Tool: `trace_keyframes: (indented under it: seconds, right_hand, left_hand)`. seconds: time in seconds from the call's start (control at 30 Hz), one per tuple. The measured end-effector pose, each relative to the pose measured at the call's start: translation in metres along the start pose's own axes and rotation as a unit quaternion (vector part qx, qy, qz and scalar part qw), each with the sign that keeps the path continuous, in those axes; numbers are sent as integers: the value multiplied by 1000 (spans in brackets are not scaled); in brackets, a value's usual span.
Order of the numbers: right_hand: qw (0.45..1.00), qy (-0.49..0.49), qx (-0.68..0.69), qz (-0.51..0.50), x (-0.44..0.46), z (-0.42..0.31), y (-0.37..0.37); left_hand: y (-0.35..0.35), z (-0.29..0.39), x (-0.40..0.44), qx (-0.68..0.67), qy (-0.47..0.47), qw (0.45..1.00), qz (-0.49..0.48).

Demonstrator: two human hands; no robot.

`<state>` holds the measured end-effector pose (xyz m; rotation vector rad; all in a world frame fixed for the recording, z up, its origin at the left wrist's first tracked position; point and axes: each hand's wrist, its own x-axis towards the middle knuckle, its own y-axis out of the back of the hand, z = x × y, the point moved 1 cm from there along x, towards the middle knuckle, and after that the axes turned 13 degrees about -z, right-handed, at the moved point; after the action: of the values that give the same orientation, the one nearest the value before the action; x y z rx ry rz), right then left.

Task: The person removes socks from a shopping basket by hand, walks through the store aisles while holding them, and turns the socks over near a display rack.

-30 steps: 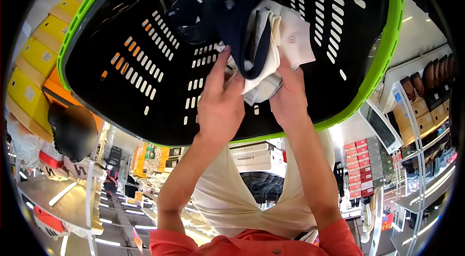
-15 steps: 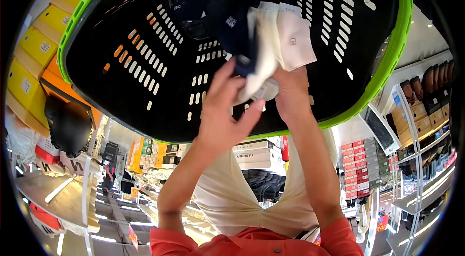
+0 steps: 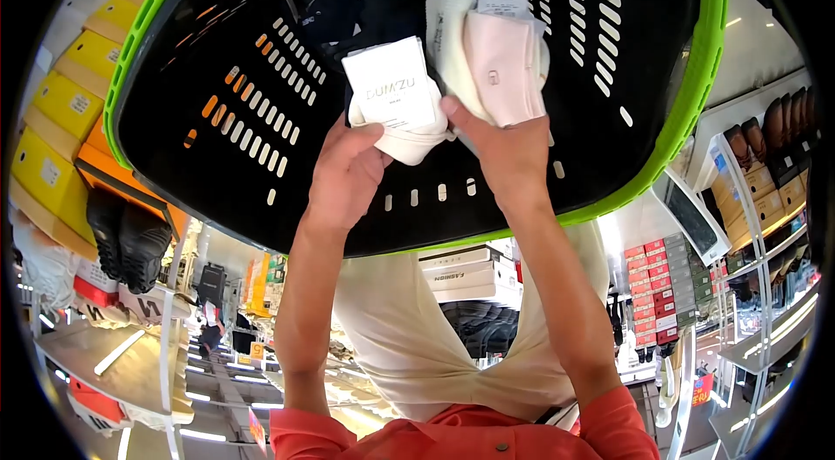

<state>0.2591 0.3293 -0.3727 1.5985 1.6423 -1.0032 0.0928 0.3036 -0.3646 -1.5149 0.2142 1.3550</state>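
Note:
My left hand (image 3: pixel 344 169) is closed around white socks (image 3: pixel 409 143) wrapped in a white paper label with "DUMZU" printed on it. Something dark shows behind their left edge. Pale pink socks (image 3: pixel 504 69) and cream socks (image 3: pixel 448 51) are gripped together in my right hand (image 3: pixel 509 151), its thumb pressed on their lower end. A small tag sticks up above the pink pair. Both hands are inside a black shopping basket (image 3: pixel 348 221) with slotted walls and a bright green rim (image 3: pixel 713 34). Deeper in it lies a dark item (image 3: pixel 335 16) with a white tag.
Yellow shoe boxes (image 3: pixel 65 112) and black shoes (image 3: pixel 130 238) line the left. On the right stand a rack of brown shoes (image 3: pixel 755 147) and stacked red boxes (image 3: pixel 648 286). White boxes (image 3: pixel 470 277) are visible beyond the basket's near edge, between my legs.
My left hand has moved left and closed on the white socks, whose label now faces me. The navy socks seen between my hands are now mostly out of sight. My right hand keeps the pink pair.

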Motion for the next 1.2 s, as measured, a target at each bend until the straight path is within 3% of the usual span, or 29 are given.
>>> trace_keyframes:
  seconds: [0.07,0.2,0.27,0.33,0.37,0.43,0.5,0.53,0.6,0.63,0.73,1.03,1.2]
  right_hand:
    - [998,20,-38,47,3,2,2]
    - [998,41,1,41,3,-2,2]
    - [996,68,-18,47,3,-3,4]
    - [997,60,-8,54,4,-1,7]
    - [997,49,6,57,4,1,7]
    - [997,41,20,59,5,3,7]
    - [986,3,167,11,5,5,3]
    - [986,5,167,10,5,3,1]
    - [968,-75,234,-59,1,-2,-4]
    - [966,-125,203,-97,-2,-5,-4]
    - [949,-115,230,-181,-4,-2,-5]
    - [961,-139,185,-149,-3,-3,-2]
    - [979,-83,152,-104,1,-2,-7]
  left_hand:
    - [7,0,-2,-10,-4,1000,0]
    - [12,2,-8,-66,-26,997,-13]
    - [10,2,-14,190,-93,973,92]
    - [-3,13,-22,511,-197,835,50]
    - [-4,11,-25,595,-243,763,72]
    - [-2,6,-26,709,-316,622,103]
    - [2,-1,-29,768,-348,524,116]
    - [2,-5,-28,768,-350,523,117]
    - [3,-14,-26,749,-341,554,122]
    - [1,-16,-25,744,-327,572,109]
    - [7,-25,-23,732,-314,588,138]
    - [5,-41,-18,711,-303,598,212]
    - [9,-27,-24,686,-323,634,153]
